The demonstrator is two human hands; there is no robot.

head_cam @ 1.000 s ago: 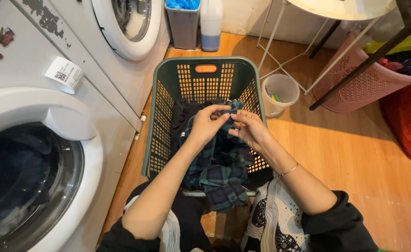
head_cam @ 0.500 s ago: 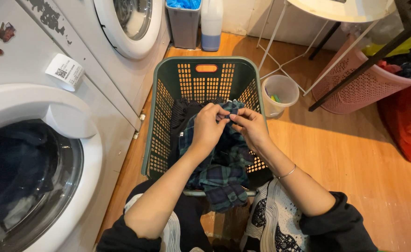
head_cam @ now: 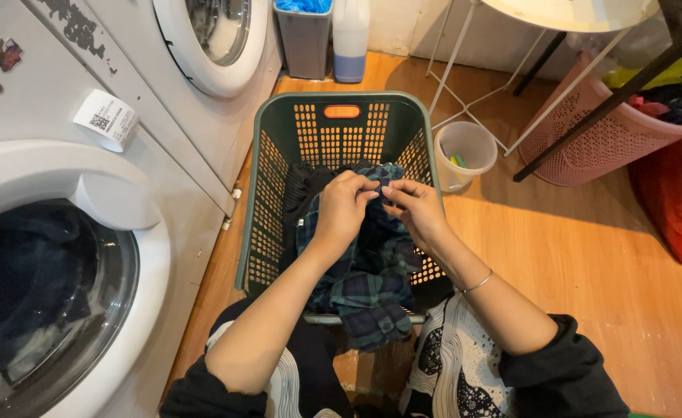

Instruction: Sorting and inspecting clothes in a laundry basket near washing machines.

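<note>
At the far left stands a front-loading washing machine (head_cam: pixel 62 255) with its round door (head_cam: pixel 47 302) showing dark laundry behind the glass, and a white sticker label (head_cam: pixel 105 120) is stuck on its grey top. Behind it a second washer (head_cam: pixel 209 46) sits further back, with a grey bin (head_cam: pixel 304 42) lined in blue and a white detergent jug (head_cam: pixel 350 39) just beside it against the wall. In the middle, on the wooden floor (head_cam: pixel 573 255), is a green perforated laundry basket (head_cam: pixel 279 131) with an orange handle slot at its far rim. A dark green and navy plaid shirt (head_cam: pixel 364 286) lies in the basket, its lower part draped over the near rim, on top of other dark clothes. The left hand (head_cam: pixel 342 207) is curled over the upper edge of the shirt, fingers closed and pinching the cloth. The right hand (head_cam: pixel 417 207) meets it just beside, thumb and fingertips pinched on the same bunched edge, with a thin bangle (head_cam: pixel 478 283) on that wrist. To the right of the basket stands a small clear plastic bucket (head_cam: pixel 468 155), near the white wire legs of a round table (head_cam: pixel 565 11). Further right a pink hamper (head_cam: pixel 604 131) holds dark and yellow items, and a red bag (head_cam: pixel 677 209) sits at the edge.
</note>
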